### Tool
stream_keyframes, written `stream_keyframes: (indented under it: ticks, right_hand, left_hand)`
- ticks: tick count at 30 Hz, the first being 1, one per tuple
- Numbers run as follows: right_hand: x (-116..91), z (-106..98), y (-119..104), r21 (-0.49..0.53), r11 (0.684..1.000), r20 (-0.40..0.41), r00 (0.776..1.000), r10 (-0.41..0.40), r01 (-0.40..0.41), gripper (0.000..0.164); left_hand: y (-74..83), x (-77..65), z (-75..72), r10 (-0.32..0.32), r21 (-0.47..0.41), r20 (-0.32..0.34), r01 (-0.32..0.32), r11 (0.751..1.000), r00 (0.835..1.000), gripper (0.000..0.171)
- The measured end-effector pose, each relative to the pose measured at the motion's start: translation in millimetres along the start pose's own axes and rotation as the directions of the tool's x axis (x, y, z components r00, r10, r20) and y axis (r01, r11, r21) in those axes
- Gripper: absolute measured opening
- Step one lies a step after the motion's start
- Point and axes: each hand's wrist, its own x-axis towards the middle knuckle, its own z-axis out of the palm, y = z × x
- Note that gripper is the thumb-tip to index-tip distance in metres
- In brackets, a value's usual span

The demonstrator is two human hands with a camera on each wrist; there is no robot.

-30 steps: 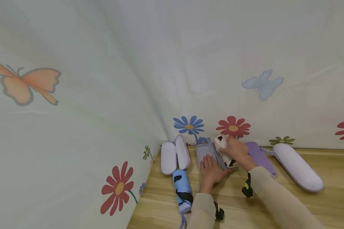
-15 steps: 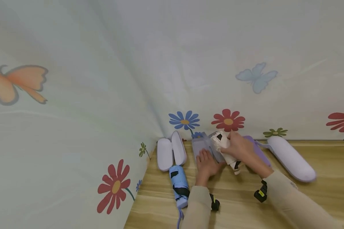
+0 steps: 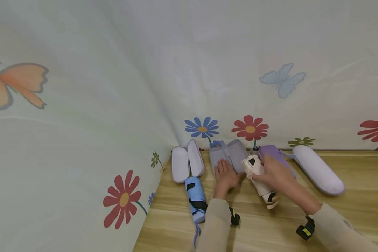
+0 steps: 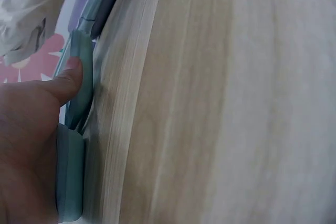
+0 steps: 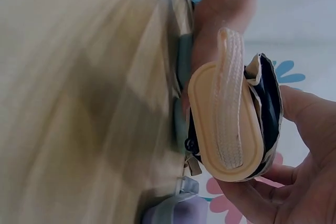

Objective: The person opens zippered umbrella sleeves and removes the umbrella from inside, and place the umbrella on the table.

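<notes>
My right hand (image 3: 277, 176) grips a folded cream umbrella (image 3: 254, 166) with black patches, held right of an open grey case. In the right wrist view, the umbrella's flat oval handle end (image 5: 202, 114) and its woven wrist strap (image 5: 230, 98) face the camera, with fingers and thumb around the folded cloth. My left hand (image 3: 227, 177) lies with fingers straight on the left half of the grey case (image 3: 237, 154). Its thumb (image 4: 71, 80) presses the edge of the case's other half in the left wrist view.
An open pale lavender case (image 3: 180, 164) stands left, with a rolled blue umbrella (image 3: 196, 199) in front of it. To the right lie a purple case (image 3: 272, 153) and a closed pale lavender case (image 3: 318, 169). A flower-printed curtain (image 3: 214, 70) hangs behind the wooden table (image 3: 170, 224).
My right hand has lifted the cream umbrella out of the grey case and carried it right and toward me. The case's right half now shows bare. My left hand stays on the case.
</notes>
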Motion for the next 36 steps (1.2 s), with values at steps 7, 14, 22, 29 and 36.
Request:
stream_keyframes:
  ticks: [7,14,22,29,36]
  right_hand:
    - [-27,12,-1,-0.053,0.999,0.047,0.999,-0.006,0.008,0.060]
    - [-42,26,-1,-0.122,0.990,0.150,0.987,-0.051,0.070,0.061]
    - [-36,44,-13,-0.215,0.966,0.167,0.980,-0.106,0.141,0.070]
    - [-21,60,-28,-0.243,0.962,0.187,0.979,-0.081,0.126,0.079]
    - [-2,70,-32,-0.216,0.973,0.150,0.988,-0.045,0.077,0.071]
  left_hand:
    - [-4.0,2.9,-3.3,0.013,-0.038,0.057,-0.011,0.999,0.998,0.096]
    - [-8.3,2.8,-11.6,0.055,-0.150,0.062,-0.045,0.988,0.997,0.090]
    - [-16.8,4.7,-21.8,0.111,-0.295,0.031,-0.097,0.951,0.993,0.071]
    - [-29.9,11.1,-20.9,0.162,-0.407,-0.052,-0.169,0.898,0.985,0.053]
    - [-29.7,6.8,-17.2,0.153,-0.398,-0.137,-0.196,0.896,0.979,0.055]
